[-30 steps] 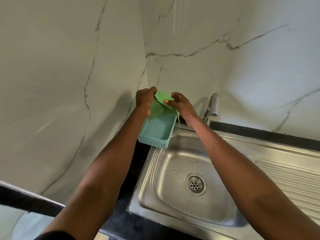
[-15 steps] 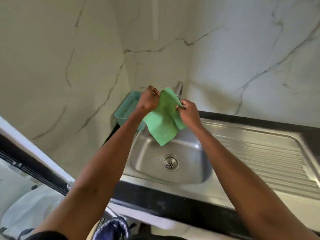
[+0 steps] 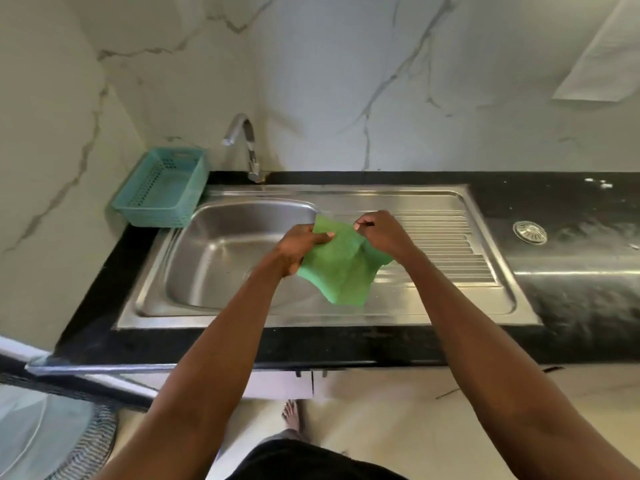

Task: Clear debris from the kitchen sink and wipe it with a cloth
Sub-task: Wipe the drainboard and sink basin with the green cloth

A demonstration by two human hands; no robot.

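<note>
Now both hands hold a green cloth (image 3: 341, 268) up over the steel sink (image 3: 221, 251), above the edge between basin and ribbed drainboard (image 3: 446, 251). Left hand (image 3: 299, 249) grips its left edge with curled fingers; right hand (image 3: 379, 233) pinches the top right corner. Behind the basin stands a tap (image 3: 247, 147), with a teal basket (image 3: 162, 188) to its left on the black counter (image 3: 554, 202).

We've got white marble-look walls (image 3: 346, 64) with grey veins meeting in the far left corner, a black counter (image 3: 554, 202) below, and pale floor (image 3: 381, 410) near us.
</note>
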